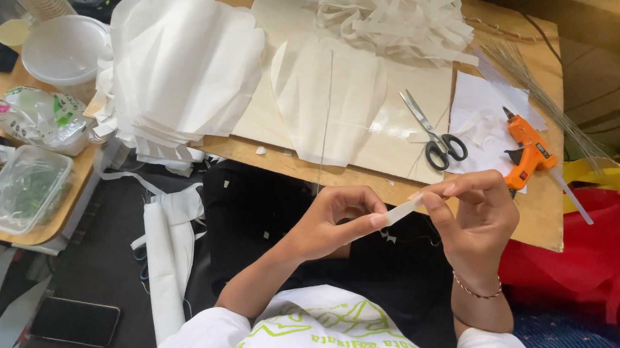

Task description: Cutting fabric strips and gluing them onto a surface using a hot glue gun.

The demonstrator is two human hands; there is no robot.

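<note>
Both hands pinch one short white paper strip (400,212) over the lap: the left hand (335,223) closes thumb and forefinger on its near end, the right hand (471,211) nips the far end at about two o'clock from the left. Light, limp and easily creased, it is probably best gripped at the ends. At twelve o'clock, the table (540,205) carries scissors (433,135), an orange glue gun (530,149) and cut white petal shapes (329,103).

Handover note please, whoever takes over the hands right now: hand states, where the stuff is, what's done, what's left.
Left hand and right hand: both pinch one short white strip between them, above the lap.
On the board: cut petal-shaped sheet with a thin wire along it, scissors, orange glue gun, stack of cut white sheets, heap of white strips.
Done: many sheets cut and stacked.
Left: strip not yet attached to anything.
</note>
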